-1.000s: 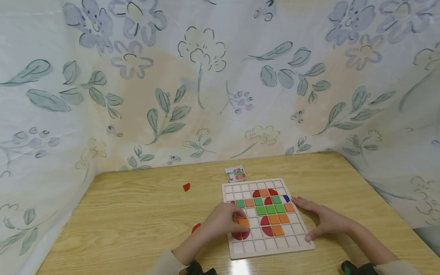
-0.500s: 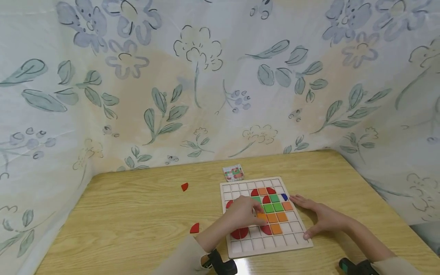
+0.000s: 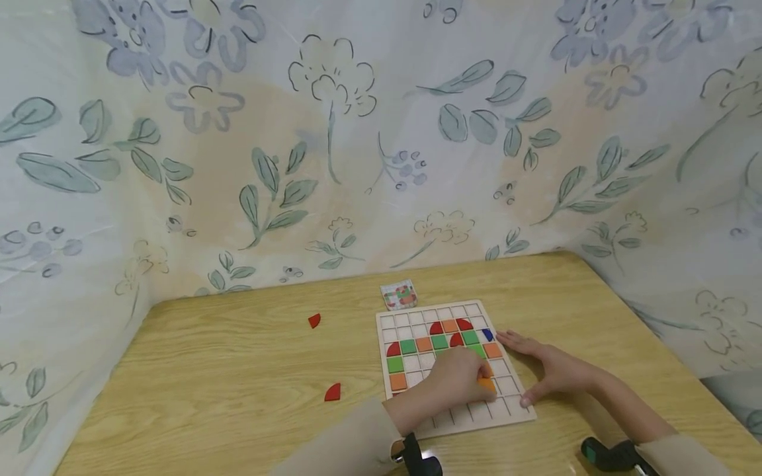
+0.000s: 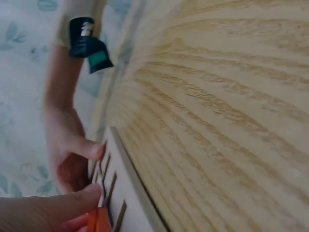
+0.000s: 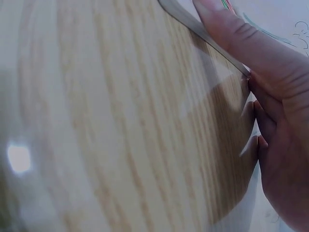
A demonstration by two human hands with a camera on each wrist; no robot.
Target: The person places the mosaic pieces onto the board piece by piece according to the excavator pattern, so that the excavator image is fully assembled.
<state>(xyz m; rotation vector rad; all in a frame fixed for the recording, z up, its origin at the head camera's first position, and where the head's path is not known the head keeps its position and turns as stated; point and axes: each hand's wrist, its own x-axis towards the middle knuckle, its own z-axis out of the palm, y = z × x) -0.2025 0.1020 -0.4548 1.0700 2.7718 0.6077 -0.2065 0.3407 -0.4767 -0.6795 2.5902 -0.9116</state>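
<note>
A pale wooden grid board (image 3: 389,324) lies on the table, holding several red quarter-circles, green squares and orange squares. My left hand (image 3: 455,377) reaches over its lower right part and pinches an orange square tile (image 3: 487,385) between thumb and fingers. Up close in the left wrist view, that tile (image 4: 98,220) sits low against the board's surface. The left hand hides much of the board's lower middle. My right hand (image 3: 562,370) rests at the board's right edge with fingers extended, its thumb touching the lower right rim.
Two red quarter-circle pieces (image 3: 333,392) lie loose on the wooden table (image 3: 226,370) left of the board. Behind the board is a small pattern card (image 3: 399,295). A dark blue piece (image 3: 487,334) sits at the board's right side. A floral cloth (image 3: 357,165) hangs beyond.
My left hand has carried the orange tile rightward across the board, from its left columns to the lower right. The right hand has stayed at the board's right edge.
</note>
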